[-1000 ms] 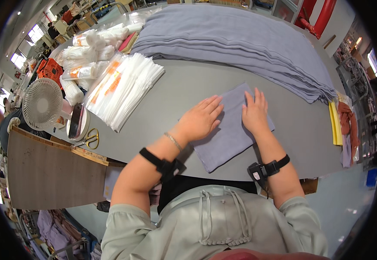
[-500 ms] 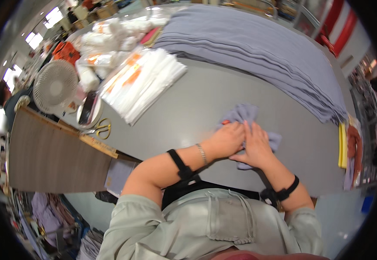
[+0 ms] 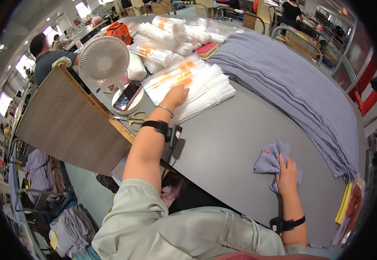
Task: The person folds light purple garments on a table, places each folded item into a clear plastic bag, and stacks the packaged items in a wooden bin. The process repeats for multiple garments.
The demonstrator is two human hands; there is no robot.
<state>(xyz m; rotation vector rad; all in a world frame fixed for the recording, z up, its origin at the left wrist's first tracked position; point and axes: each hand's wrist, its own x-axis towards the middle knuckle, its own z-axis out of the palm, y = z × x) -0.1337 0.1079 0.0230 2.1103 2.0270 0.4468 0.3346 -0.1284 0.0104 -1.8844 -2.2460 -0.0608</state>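
A bundled grey-blue knitted cloth point(image 3: 267, 164) with a small orange-red spot on it lies toward the right of the table. My right hand point(image 3: 288, 174) grips its near right side, fingers over the fabric. On the left, my left arm stretches forward to a fanned stack of clear and white plastic bags point(image 3: 208, 93) with orange print. My left hand point(image 3: 176, 97) rests at the stack's left part with its fingers curled in on a bag; the fingertips are mostly hidden. Each forearm wears a black strap with a small device.
Long layers of grey-blue fabric point(image 3: 283, 82) cover the table's far right. Rolled plastic bags point(image 3: 158, 37) are heaped at the back left. Nearer stand a white fan point(image 3: 104, 60), a phone point(image 3: 128, 95) on its base, and gold-handled scissors point(image 3: 136, 120). A person point(image 3: 45, 58) works beyond the wooden board point(image 3: 71, 121).
My left hand has left the cloth and reached forward-left to the plastic bags. My right hand stays on the cloth, now lying more compactly. The whole view has swung left.
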